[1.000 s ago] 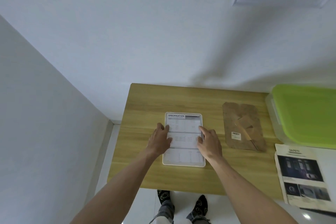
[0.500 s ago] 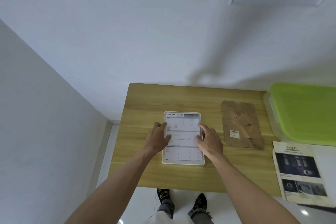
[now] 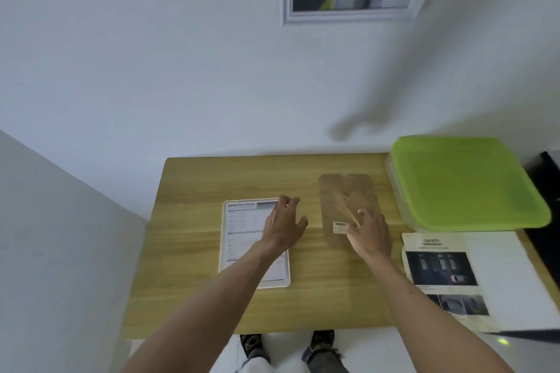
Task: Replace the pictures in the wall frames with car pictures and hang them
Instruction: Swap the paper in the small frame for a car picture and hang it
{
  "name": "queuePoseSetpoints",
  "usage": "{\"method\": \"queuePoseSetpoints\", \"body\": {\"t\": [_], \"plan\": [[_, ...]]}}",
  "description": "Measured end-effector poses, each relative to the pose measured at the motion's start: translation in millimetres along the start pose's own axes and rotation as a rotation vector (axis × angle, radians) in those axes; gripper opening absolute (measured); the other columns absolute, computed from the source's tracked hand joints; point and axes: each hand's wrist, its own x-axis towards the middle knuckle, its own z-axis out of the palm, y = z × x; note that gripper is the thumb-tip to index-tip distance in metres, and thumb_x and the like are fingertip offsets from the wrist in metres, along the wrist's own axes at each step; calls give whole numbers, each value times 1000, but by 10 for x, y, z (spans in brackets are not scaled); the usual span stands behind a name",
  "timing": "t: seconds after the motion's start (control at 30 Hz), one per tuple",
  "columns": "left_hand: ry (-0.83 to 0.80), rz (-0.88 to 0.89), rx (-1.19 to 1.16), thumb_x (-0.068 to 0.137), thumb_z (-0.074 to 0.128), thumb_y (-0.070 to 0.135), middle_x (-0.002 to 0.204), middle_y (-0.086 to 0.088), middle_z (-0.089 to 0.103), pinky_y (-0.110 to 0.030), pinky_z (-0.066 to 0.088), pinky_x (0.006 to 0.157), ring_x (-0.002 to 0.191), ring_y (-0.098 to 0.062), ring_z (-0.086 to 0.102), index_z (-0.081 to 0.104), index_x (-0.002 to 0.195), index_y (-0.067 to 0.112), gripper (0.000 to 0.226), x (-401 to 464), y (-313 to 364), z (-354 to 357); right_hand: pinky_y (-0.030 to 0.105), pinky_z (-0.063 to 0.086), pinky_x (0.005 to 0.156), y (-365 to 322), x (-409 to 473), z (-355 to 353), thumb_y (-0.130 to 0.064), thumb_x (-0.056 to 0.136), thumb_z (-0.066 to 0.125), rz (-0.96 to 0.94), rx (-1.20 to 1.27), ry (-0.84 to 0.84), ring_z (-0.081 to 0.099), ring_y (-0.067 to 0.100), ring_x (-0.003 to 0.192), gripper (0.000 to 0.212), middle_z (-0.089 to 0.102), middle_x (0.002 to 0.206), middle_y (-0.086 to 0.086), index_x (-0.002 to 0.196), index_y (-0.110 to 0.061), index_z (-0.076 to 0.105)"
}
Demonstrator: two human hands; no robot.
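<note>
Wooden surface [image 3: 212, 306] against white wall | wall frame [image 3: 348, 17] hanging above | green-lidded box [image 3: 466, 182] far right | white frame [image 3: 242, 239] flat, "SPECIFICATION" sheet up, under left hand [image 3: 283, 225], grip open, fingers spread, holding nothing | brown backing board [image 3: 339, 191] beneath right hand [image 3: 371, 235], grip relaxed, fingertips touching | "SAFETY" car sheet [image 3: 439, 266] right.

Evenly and brightly lit, cool daylight tone. Soft grey shadow across wall [image 3: 378, 94], upper right to centre. Wide-angle bending toward frame edges. Motion blur on both hands and lower right corner. No harsh glare on table [image 3: 212, 179].
</note>
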Motion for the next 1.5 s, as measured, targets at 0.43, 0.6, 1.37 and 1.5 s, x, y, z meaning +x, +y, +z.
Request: {"method": "queuePoseSetpoints", "body": {"t": [0.43,0.6,1.37,1.5], "plan": [[-24,-640,-470,81,60,13,132,-11,48,-41,49,97,115,-30,54,50,132,7,52,339,883,671,32,50,69,447,550,-235,-22,90,63,72,245,-144,59,27,91,55,62,119,12,141,-10,47],[54,-742,-621,81,58,8,117,-8,65,-38,54,90,108,-28,62,63,121,11,40,324,739,508,36,48,88,527,627,-244,-11,81,72,262,619,-252,59,26,105,56,63,128,9,135,-12,56],[118,-478,-527,73,70,1,86,-4,63,-36,57,74,87,-24,67,59,131,19,62,-955,-1201,-670,14,43,79,-671,-924,773,-5,81,79,-113,555,-324,64,10,93,56,63,93,-13,132,-15,59],[133,-435,-508,77,71,6,91,-8,64,-37,56,78,87,-22,64,59,130,19,56,-1018,-1253,-627,7,43,64,-702,-1036,769,-2,82,77,-95,503,-277,63,2,80,52,63,84,-15,130,-15,61]]}}
